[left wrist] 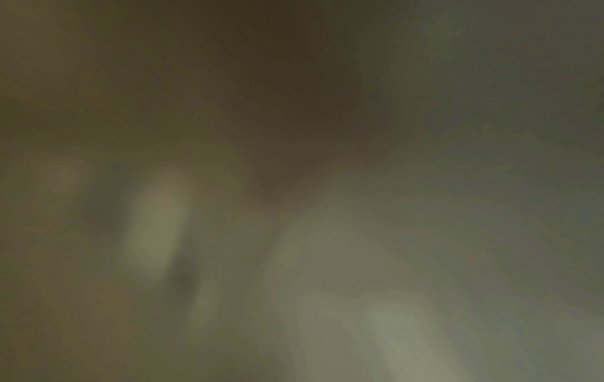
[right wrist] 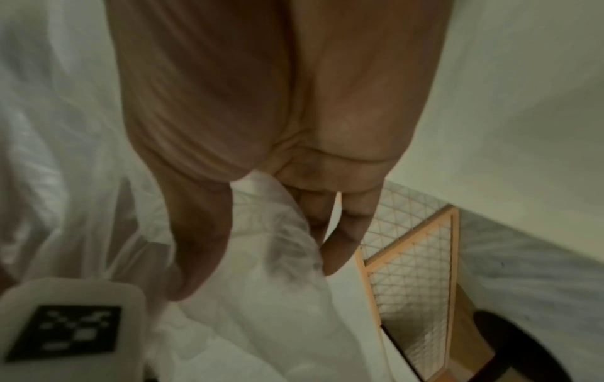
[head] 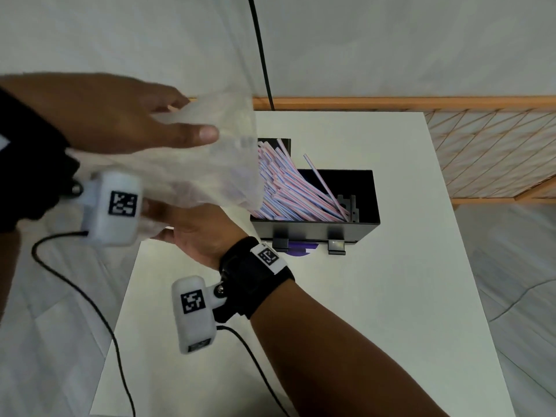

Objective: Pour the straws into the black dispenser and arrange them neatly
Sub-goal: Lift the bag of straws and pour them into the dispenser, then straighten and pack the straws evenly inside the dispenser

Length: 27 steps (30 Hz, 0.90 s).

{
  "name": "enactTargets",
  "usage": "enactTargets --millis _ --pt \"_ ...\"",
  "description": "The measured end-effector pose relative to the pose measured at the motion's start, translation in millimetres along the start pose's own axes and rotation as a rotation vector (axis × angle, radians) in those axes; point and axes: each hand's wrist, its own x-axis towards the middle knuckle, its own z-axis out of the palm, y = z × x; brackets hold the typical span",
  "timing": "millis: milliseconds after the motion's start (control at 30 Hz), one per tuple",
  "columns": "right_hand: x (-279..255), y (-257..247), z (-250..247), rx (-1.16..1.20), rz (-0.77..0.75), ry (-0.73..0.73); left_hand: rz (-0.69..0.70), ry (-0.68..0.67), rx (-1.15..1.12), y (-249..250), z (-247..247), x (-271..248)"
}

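Observation:
A clear plastic bag [head: 210, 173] is tilted over the black dispenser [head: 365, 206] on the white table [head: 361, 296]. Striped pink, blue and white straws [head: 288, 191] slide from its mouth into the box in a slanted heap, and one straw [head: 325, 185] lies askew on top. My left hand [head: 192, 118] holds the bag's upper side between thumb and fingers. Below it, my right hand [head: 180, 233] grips the bag's closed end. In the right wrist view, the bag [right wrist: 261, 323] is pinched between the thumb and fingers of my right hand [right wrist: 258, 271]. The left wrist view is a dark blur.
A black cable [head: 261, 55] hangs down the wall behind the table. A wooden lattice screen [head: 496, 152] stands to the right. A purple disc [head: 301, 249] shows under the dispenser's front clips. Wrist camera cables [head: 99, 311] trail over the table's near left side.

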Motion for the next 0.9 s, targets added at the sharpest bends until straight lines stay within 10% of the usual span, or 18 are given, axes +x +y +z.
enactTargets --millis 200,600,900 --pt "-16 15 -39 -0.658 0.076 0.158 -0.012 0.095 -0.261 -69 57 -34" --pt "-34 59 -50 -1.115 0.207 0.036 -0.089 0.235 -0.834 -141 145 -62" --pt "-57 79 -122 -1.171 0.441 0.345 -0.601 0.151 -0.936 -195 297 2"
